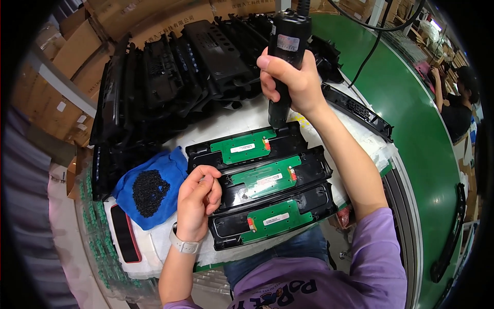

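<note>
Work with a driver [288, 46] over a set of black panels. The right hand [297, 85] grasps the driver around its body; the left hand [198, 193] has its fingers curled and thumb drawn in beside the left end of the middle panel [315, 167], and whether it pinches a small part cannot be told. The driver's lower end shows at the rear edge of the far panel [202, 156]; contact cannot be confirmed. Good practice would be to hold the driver square to the panel, seat its bit before pressing, and steady the panel with the left hand, fingers clear of the bit. Light pressure should spare the green boards. Orientation: the driver's long axis runs nearly up and down the view, its corded top leaning slightly right, its lower end directed at the far panel. The three panels, the near panel [320, 198] included, lie side by side, long axes left to right, right ends slightly farther from the person. Red-and-white connectors sit rightward on the far and middle boards, leftward on the near one.
</note>
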A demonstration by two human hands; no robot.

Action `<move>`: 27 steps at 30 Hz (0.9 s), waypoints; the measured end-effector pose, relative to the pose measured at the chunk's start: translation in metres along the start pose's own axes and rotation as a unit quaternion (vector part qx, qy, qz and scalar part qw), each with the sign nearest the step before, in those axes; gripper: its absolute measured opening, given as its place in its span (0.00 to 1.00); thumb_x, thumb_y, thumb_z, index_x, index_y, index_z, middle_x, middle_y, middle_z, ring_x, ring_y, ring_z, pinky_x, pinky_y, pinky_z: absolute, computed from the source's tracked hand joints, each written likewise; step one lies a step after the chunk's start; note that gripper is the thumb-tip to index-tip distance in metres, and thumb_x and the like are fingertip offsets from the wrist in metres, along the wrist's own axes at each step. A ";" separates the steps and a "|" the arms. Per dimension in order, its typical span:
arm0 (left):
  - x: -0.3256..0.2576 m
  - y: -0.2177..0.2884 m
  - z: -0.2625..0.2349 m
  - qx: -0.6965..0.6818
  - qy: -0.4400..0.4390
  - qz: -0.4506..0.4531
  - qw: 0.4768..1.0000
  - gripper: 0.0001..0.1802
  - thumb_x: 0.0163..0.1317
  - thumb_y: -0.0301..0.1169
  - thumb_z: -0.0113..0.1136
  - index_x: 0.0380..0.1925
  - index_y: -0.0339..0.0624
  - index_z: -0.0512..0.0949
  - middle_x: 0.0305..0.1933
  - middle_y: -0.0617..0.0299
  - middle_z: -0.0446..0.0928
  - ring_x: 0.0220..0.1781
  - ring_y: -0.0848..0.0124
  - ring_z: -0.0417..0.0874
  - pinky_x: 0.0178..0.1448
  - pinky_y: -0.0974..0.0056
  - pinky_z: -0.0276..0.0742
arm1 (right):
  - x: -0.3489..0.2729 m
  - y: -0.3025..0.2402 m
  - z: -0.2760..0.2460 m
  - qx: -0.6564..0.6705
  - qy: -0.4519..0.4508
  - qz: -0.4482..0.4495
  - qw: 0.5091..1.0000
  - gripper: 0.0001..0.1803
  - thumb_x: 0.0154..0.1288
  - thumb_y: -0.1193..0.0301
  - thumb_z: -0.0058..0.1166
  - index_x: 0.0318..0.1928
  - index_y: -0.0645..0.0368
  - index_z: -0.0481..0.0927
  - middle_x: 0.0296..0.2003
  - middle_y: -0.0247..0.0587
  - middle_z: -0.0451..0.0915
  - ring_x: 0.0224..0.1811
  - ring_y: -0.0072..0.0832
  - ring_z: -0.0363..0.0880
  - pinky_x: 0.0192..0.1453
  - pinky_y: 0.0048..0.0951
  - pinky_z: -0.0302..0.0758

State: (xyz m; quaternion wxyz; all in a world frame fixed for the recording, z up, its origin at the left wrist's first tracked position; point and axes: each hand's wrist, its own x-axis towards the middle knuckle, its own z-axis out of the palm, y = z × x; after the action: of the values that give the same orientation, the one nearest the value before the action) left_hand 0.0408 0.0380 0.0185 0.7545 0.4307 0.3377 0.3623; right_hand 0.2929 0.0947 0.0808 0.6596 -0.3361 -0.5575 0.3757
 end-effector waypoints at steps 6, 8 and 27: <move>0.002 -0.001 0.002 0.031 0.020 0.024 0.999 0.04 0.65 0.27 0.46 0.38 0.41 0.68 0.20 0.65 0.70 0.16 0.81 0.61 0.21 0.77 0.56 | -0.001 -0.003 0.006 -0.017 -0.023 0.002 1.000 0.11 0.55 0.68 0.56 0.26 0.64 0.72 0.12 0.34 0.69 0.10 0.20 0.65 0.16 0.21 0.63; 0.003 -0.003 0.004 0.022 0.024 0.040 0.999 0.05 0.64 0.25 0.48 0.39 0.40 0.68 0.23 0.62 0.73 0.18 0.81 0.65 0.23 0.76 0.60 | 0.000 -0.003 0.006 -0.009 -0.018 0.003 1.000 0.11 0.55 0.69 0.57 0.26 0.64 0.72 0.12 0.34 0.69 0.10 0.19 0.65 0.16 0.21 0.63; 0.001 -0.006 0.007 0.074 0.015 0.063 0.995 0.08 0.65 0.29 0.51 0.34 0.35 0.74 0.30 0.58 0.79 0.22 0.80 0.74 0.26 0.78 0.65 | -0.027 -0.027 0.010 0.215 -0.097 -0.068 0.969 0.20 0.63 0.55 0.46 0.41 0.61 0.68 0.17 0.31 0.67 0.12 0.21 0.64 0.24 0.27 0.67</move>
State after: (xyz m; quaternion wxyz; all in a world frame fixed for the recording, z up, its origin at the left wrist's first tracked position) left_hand 0.0492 0.0340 0.0159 0.6909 0.5005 0.3470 0.3895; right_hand 0.2838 0.0578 0.0922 0.6830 -0.1098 -0.5464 0.4721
